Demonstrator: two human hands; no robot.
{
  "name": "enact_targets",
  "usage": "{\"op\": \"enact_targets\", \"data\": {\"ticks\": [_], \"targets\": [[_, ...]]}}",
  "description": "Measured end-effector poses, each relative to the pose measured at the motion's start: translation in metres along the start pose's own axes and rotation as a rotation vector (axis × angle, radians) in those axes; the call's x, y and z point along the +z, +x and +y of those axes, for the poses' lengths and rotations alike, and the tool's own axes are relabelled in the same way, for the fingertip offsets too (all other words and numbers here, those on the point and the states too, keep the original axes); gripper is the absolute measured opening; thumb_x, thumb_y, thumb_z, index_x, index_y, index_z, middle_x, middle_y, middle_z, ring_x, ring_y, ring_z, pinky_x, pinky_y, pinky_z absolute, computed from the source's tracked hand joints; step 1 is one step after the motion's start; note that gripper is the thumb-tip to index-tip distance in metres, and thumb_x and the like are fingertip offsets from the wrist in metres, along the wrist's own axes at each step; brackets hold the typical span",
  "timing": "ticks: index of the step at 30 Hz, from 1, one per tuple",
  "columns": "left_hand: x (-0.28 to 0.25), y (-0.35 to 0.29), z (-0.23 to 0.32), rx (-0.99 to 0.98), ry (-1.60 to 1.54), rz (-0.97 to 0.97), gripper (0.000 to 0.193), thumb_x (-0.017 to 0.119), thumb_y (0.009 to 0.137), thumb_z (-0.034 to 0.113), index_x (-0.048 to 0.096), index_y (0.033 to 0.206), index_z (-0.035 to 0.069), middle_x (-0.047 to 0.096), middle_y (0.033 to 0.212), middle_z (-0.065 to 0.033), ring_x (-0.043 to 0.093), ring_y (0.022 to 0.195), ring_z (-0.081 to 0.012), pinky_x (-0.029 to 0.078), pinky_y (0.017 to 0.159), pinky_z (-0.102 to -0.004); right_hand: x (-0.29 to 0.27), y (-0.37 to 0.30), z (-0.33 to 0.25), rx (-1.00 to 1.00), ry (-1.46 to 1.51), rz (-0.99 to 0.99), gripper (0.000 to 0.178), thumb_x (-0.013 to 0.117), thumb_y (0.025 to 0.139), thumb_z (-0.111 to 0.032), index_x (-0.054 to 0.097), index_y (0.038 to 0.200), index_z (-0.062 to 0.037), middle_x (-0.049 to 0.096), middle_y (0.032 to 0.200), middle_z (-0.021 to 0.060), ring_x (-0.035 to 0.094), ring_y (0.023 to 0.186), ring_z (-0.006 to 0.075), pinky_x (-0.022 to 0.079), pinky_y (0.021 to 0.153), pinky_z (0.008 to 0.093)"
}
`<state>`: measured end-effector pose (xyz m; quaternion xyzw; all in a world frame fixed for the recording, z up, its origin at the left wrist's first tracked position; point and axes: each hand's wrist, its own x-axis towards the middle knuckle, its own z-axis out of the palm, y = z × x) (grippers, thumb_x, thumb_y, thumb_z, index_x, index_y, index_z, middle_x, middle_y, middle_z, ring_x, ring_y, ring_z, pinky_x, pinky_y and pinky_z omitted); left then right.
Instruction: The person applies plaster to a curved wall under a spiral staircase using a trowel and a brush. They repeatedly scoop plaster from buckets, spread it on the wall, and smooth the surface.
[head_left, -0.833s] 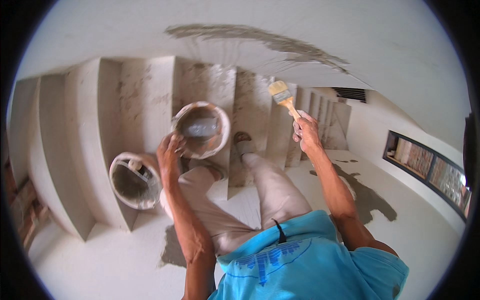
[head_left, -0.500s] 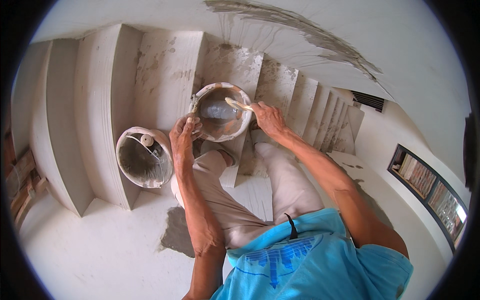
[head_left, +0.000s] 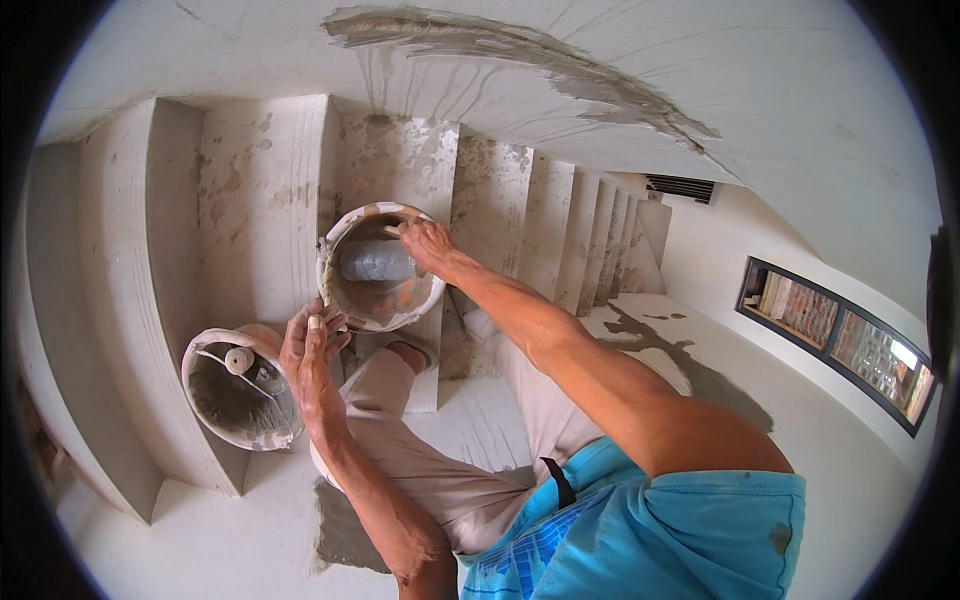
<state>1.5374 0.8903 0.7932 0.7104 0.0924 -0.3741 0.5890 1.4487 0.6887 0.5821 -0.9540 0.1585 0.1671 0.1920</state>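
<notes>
A round bucket (head_left: 437, 292) with a mortar-smeared rim stands on a stair tread, its mouth facing me. Inside it lies a shiny, translucent grey shape (head_left: 378, 261); I cannot tell whether it is a solid thing or water. My right hand (head_left: 427, 246) reaches over the bucket's mouth, closed on a pale wooden stick-like tool (head_left: 391, 231) whose far end is mostly hidden. At the near left edge of the bucket, my left hand (head_left: 314, 345) has its fingers closed against the rim.
To the left stands a second mortar-stained bucket (head_left: 243, 428), holding a pale round-ended thing (head_left: 239, 360) and a thin wire handle. Plaster-spotted stairs (head_left: 395, 160) run across. A white wall (head_left: 800, 110) bears a grey mortar streak (head_left: 540, 50). A dark-framed window (head_left: 835, 335) is at right.
My right hand has moved left and inward over the bucket, taking the wooden tool along. The left hand stays at the rim. My view has shifted, moving the scene left and down.
</notes>
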Motion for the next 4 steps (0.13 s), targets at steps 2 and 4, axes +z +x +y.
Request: {"op": "enact_targets", "data": {"ticks": [2, 4], "targets": [[0.003, 0.002, 0.004, 0.003, 0.013, -0.013, 0.05, 0.056, 0.096, 0.033, 0.053, 0.129, -0.004, 0.064, 0.113, -0.0161, 0.063, 0.102, -0.0229, 0.051, 0.087, -0.0355, 0.009, -0.005, 0.01, 0.019, 0.045, 0.001, 0.021, 0.053, 0.087, -0.006, 0.063, 0.102, 0.0041, 0.066, 0.098, 0.0236, 0.068, 0.092, 0.0345, 0.056, 0.076, 0.0437], [-0.001, 0.002, 0.006, -0.025, 0.031, -0.012, 0.054, 0.06, 0.094, 0.035, 0.052, 0.13, -0.004, 0.063, 0.117, -0.0163, 0.062, 0.104, -0.0236, 0.051, 0.088, -0.0368, 0.001, -0.015, 0.008, 0.092, 0.125, -0.013, 0.028, 0.057, 0.084, -0.004, 0.06, 0.111, 0.0047, 0.065, 0.108, 0.0235, 0.067, 0.098, 0.034, 0.056, 0.077, 0.0435]]}}
